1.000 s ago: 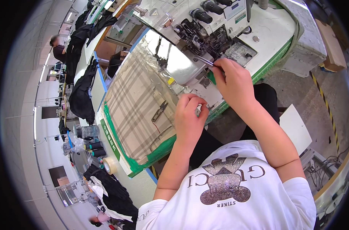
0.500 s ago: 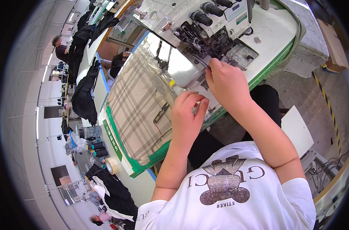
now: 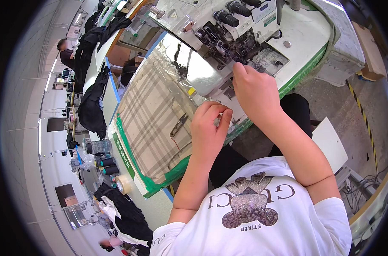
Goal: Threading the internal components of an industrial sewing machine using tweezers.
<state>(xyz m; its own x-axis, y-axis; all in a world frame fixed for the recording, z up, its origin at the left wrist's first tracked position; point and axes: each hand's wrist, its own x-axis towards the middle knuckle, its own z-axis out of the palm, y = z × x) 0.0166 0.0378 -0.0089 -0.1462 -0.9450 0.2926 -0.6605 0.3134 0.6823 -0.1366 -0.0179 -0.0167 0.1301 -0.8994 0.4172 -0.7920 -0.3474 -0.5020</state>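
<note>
An overlock sewing machine [image 3: 211,38] stands ahead of me with its dark inner parts bared. My right hand [image 3: 255,91] is closed in a pinch just in front of those parts; what its fingertips hold, if anything, is hidden. Lower and to the left, my left hand [image 3: 210,123] has thumb and fingers drawn together near the table's front edge. I cannot make out anything between them. Beside it, thread snips [image 3: 179,125] lie on the plaid tabletop covering [image 3: 145,115], with a bit of red thread at their end.
A shiny metal plate [image 3: 202,77] joins the machine's left side. Green tape [image 3: 159,184] edges the plaid surface. To the left are a tape roll [image 3: 124,184], thread cones [image 3: 110,162] and black garments [image 3: 91,102]. A cardboard box [image 3: 369,51] is at far right; another person [image 3: 66,54] sits far left.
My right hand has shifted slightly and turned; the thin metal tool that showed at its fingertips is out of sight now. My left hand has hardly moved.
</note>
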